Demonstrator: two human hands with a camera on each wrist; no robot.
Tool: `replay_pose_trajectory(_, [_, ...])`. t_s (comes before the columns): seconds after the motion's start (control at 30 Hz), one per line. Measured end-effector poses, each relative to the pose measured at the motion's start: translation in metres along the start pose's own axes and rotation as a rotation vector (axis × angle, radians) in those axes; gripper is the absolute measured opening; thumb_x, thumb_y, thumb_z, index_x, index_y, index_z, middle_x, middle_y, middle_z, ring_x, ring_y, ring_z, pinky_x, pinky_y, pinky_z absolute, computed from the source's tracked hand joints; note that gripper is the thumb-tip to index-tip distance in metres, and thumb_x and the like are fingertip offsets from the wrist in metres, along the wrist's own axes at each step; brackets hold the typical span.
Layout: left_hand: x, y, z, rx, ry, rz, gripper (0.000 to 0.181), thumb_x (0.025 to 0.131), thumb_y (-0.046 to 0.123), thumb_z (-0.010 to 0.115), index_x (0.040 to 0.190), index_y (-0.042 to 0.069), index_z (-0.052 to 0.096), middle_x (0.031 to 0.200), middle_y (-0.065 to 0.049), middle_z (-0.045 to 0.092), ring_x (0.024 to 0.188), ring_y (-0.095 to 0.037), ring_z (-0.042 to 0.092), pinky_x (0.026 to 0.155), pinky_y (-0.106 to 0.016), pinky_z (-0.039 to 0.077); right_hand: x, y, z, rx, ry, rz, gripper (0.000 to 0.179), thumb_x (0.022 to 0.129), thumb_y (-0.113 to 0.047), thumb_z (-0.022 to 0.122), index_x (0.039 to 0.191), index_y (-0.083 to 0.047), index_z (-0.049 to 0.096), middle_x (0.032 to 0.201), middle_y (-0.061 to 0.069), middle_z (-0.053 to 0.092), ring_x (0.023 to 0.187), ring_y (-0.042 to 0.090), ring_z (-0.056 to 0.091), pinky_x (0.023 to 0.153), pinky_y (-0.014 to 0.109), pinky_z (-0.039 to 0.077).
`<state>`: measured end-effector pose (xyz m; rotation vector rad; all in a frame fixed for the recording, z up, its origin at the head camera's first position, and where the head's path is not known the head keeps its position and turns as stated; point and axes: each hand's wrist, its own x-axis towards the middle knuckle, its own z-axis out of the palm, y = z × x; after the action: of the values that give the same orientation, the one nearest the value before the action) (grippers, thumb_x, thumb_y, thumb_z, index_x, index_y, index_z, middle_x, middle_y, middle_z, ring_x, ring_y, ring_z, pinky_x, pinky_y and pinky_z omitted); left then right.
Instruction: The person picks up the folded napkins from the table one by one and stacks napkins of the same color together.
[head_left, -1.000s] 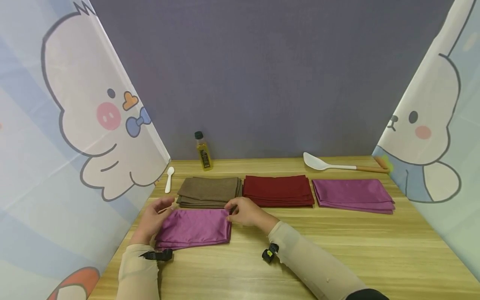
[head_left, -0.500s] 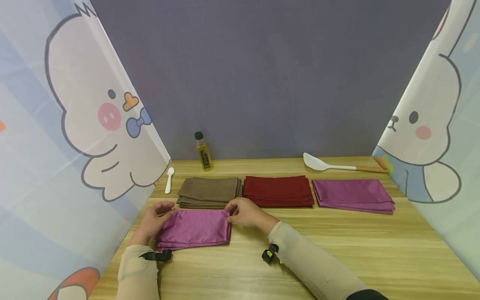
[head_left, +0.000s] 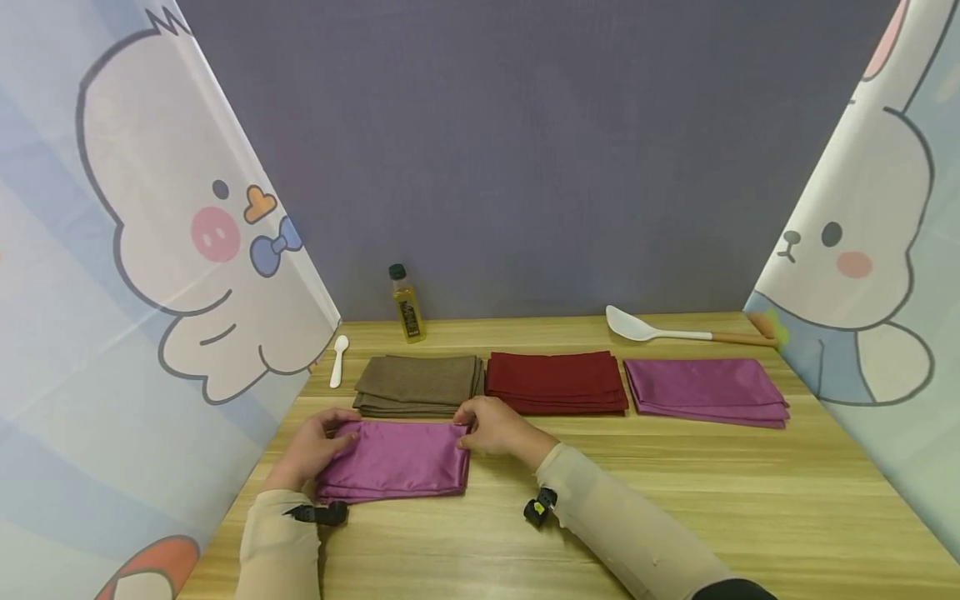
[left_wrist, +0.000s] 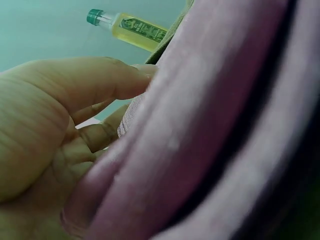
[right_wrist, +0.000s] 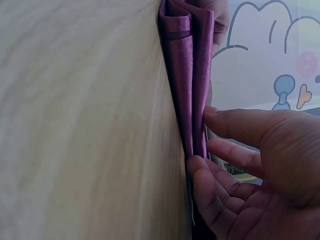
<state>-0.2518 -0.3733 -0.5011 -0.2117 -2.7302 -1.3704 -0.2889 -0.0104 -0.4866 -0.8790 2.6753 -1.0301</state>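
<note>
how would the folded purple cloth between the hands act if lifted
The purple cloth would probably sag, as its layers look thin and soft. Its sheen suggests it may be slippery, and its folds, loosely parted at the edge, could slide open.

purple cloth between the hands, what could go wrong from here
The purple cloth shows separate folded layers in the right wrist view, so they might slip apart if the left hand and right hand catch only some of them. The brown cloth lies just beyond its far edge, so a forward push could rumple it.
</note>
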Motion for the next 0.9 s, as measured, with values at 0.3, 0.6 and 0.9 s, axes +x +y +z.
replay_pose_trajectory(0.3, [0.0002,0.0018,0.0034,-0.055,-0.042,0.018,0.035,0.088,0.001,0.082,0.121,-0.001,0.071,0.122,-0.021,0.07,0.103,-0.025,0.067,0.08,-0.023,0.055,-0.0001,0.0015,-0.0006,-0.045,-0.008,0.043,0.04,0.075,-0.019,0.096,0.11,-0.016,0.077,0.103,-0.006,0.07,0.103,0.015,0.065,0.097,0.036,0.053])
replay_pose_trajectory(0.6, [0.0024,-0.001,0.0077,-0.012,-0.034,0.003,0.037,0.087,0.0,0.083,0.122,-0.002,0.071,0.125,-0.024,0.069,0.108,-0.035,0.069,0.082,-0.023,0.054,0.0005,0.0036,-0.0006,-0.053,-0.032,0.054,0.038,0.075,-0.018,0.095,0.109,-0.014,0.079,0.103,-0.005,0.072,0.1,0.014,0.066,0.093,0.034,0.054])
replay_pose_trajectory(0.9, [0.0026,-0.0017,0.0088,0.053,-0.018,0.002,0.033,0.087,0.003,0.085,0.119,0.001,0.075,0.125,-0.019,0.07,0.097,-0.018,0.064,0.08,-0.023,0.052,-0.0009,0.0048,-0.0012,-0.053,-0.059,0.022,0.019,0.08,-0.015,0.091,0.095,-0.013,0.08,0.084,-0.008,0.069,0.077,0.008,0.059,0.074,0.027,0.052])
